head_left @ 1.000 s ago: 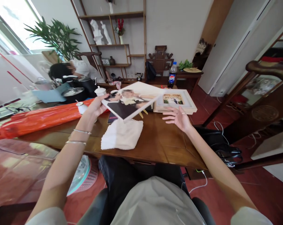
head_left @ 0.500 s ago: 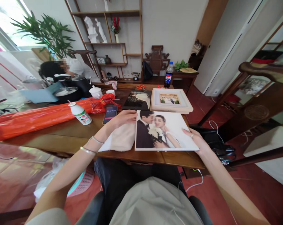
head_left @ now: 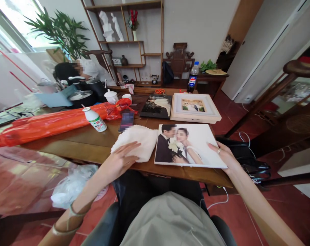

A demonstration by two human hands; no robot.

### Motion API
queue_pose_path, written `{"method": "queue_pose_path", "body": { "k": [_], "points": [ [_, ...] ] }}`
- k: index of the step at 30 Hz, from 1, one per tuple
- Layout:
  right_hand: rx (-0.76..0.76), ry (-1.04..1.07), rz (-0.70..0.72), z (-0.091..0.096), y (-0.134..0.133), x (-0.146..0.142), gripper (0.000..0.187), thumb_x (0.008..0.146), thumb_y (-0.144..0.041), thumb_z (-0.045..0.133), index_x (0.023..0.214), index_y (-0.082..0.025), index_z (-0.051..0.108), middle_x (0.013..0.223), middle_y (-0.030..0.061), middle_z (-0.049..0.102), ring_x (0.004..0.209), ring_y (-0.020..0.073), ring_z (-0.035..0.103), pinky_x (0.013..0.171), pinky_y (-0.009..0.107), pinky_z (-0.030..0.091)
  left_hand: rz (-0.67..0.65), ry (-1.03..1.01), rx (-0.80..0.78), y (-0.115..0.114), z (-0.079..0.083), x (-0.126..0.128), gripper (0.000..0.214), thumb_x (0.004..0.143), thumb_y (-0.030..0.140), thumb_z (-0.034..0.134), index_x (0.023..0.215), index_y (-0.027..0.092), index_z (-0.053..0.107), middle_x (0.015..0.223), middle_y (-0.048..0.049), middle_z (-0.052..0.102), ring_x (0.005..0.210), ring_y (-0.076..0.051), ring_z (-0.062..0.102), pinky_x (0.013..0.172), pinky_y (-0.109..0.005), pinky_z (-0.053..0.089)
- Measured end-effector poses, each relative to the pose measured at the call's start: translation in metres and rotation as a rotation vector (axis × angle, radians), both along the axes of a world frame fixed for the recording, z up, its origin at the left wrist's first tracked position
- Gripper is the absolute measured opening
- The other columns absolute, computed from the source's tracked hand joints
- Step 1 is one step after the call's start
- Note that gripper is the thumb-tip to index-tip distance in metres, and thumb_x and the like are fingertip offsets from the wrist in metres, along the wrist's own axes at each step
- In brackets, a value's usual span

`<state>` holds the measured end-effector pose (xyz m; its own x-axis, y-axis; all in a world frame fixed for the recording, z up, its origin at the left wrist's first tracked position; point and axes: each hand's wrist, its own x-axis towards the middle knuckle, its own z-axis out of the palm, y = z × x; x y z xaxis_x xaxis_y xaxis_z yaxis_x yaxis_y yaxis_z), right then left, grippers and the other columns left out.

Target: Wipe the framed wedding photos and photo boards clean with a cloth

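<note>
Moved since the earlier frame: left hand (head_left: 122,160), shifted from the photo panel's left edge to the white cloth (head_left: 147,136). Left fingers: outstretched over the cloth, released. Right hand (head_left: 223,155): fingers grasping the right edge of the photo panel (head_left: 187,145), thumb on its face. Panel: picture side up, between both sets of fingers, at the near edge of the bench (head_left: 80,143). Beyond the left fingers: one phone (head_left: 126,120); farther left, one white bottle (head_left: 95,119). Beyond the right fingers: one framed photo (head_left: 212,108).
</note>
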<state>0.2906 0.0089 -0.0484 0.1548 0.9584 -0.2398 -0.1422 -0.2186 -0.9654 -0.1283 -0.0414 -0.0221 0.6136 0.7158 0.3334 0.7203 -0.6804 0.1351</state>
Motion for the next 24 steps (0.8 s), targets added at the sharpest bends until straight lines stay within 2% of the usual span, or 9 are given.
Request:
{"method": "queue_pose_path", "body": {
  "k": [5,8,11,14,17,19,21,23,24],
  "points": [
    [0.008,-0.061,0.025,0.000,-0.001,-0.001,0.043,0.061,-0.034,0.081,0.098,-0.018,0.066,0.088,0.0100,0.077,0.077,0.0305,0.074,0.064,0.039,0.060,0.059,0.067,0.232,-0.003,-0.025,0.022,0.028,0.092,0.007,0.041,0.106,0.015,0.064,0.151,-0.0147,0.035,0.142,-0.029,0.028,0.110,-0.051,0.037],
    [0.003,-0.059,0.034,0.000,-0.002,0.000,0.048,0.062,-0.035,0.081,0.104,-0.018,0.065,0.091,0.0099,0.077,0.078,0.0301,0.073,0.065,0.038,0.060,0.108,0.115,0.296,0.006,-0.027,0.039,0.028,0.093,0.004,0.039,0.099,0.011,0.065,0.153,-0.0165,0.030,0.144,-0.030,0.022,0.112,-0.052,0.035],
    [-0.002,-0.045,0.057,-0.001,-0.003,0.000,0.053,0.061,-0.035,0.081,0.108,-0.018,0.064,0.091,0.0091,0.077,0.077,0.0288,0.073,0.064,0.036,0.059,0.137,0.119,0.331,0.018,-0.024,0.053,0.022,0.095,0.009,0.044,0.090,0.012,0.065,0.153,-0.0143,0.030,0.143,-0.031,0.022,0.115,-0.053,0.029],
    [-0.004,-0.053,0.063,-0.001,-0.004,-0.001,0.053,0.061,-0.035,0.081,0.108,-0.017,0.064,0.091,0.0091,0.077,0.075,0.0277,0.073,0.063,0.036,0.059,0.101,0.059,0.328,0.028,-0.023,0.057,0.022,0.094,0.008,0.044,0.094,0.014,0.065,0.149,-0.0098,0.041,0.143,-0.029,0.023,0.117,-0.052,0.025],
    [-0.002,-0.088,0.061,-0.002,-0.006,-0.002,0.045,0.065,-0.037,0.079,0.104,-0.018,0.064,0.092,0.0091,0.077,0.074,0.0263,0.073,0.063,0.034,0.058,0.100,-0.112,0.373,0.035,-0.021,0.047,0.023,0.094,0.010,0.044,0.102,0.019,0.064,0.133,-0.0072,0.059,0.139,-0.024,0.036,0.114,-0.047,0.031],
    [0.019,-0.122,0.073,-0.003,-0.006,-0.003,0.040,0.069,-0.038,0.076,0.102,-0.019,0.064,0.095,0.0086,0.076,0.076,0.0256,0.072,0.064,0.033,0.058,0.247,-0.318,0.471,0.037,-0.014,0.037,0.016,0.094,0.017,0.048,0.099,0.018,0.062,0.124,-0.0102,0.064,0.129,-0.026,0.049,0.106,-0.044,0.041],
    [0.060,-0.162,0.086,-0.006,-0.007,-0.004,0.038,0.072,-0.038,0.073,0.104,-0.021,0.063,0.101,0.0079,0.075,0.081,0.0253,0.072,0.067,0.033,0.057,0.445,-0.522,0.572,0.039,-0.002,0.028,0.013,0.093,0.022,0.050,0.087,0.017,0.061,0.112,-0.0115,0.066,0.109,-0.025,0.061,0.092,-0.040,0.050],
    [0.108,-0.209,0.095,-0.009,-0.008,-0.005,0.040,0.074,-0.038,0.072,0.109,-0.022,0.062,0.109,0.0071,0.073,0.090,0.0252,0.070,0.074,0.033,0.057,0.586,-0.660,0.611,0.040,0.010,0.025,0.023,0.093,0.025,0.049,0.073,0.017,0.057,0.096,-0.0091,0.065,0.090,-0.022,0.064,0.081,-0.036,0.051],
    [0.126,-0.233,0.103,-0.010,-0.008,-0.006,0.042,0.074,-0.038,0.072,0.111,-0.022,0.061,0.113,0.0069,0.072,0.095,0.0252,0.069,0.078,0.033,0.056,0.615,-0.695,0.598,0.041,0.015,0.025,0.027,0.094,0.027,0.048,0.069,0.018,0.055,0.091,-0.0079,0.064,0.085,-0.020,0.063,0.079,-0.035,0.051]
  ]
}}
